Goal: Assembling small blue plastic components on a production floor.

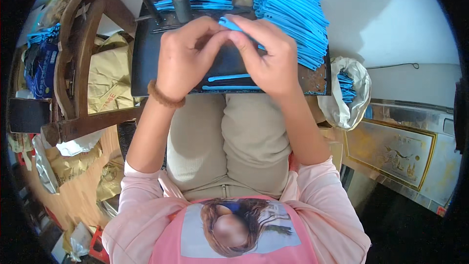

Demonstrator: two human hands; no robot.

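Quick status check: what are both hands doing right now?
Left hand and right hand pinch one blue strip together. Above black tray. Nothing blocking.
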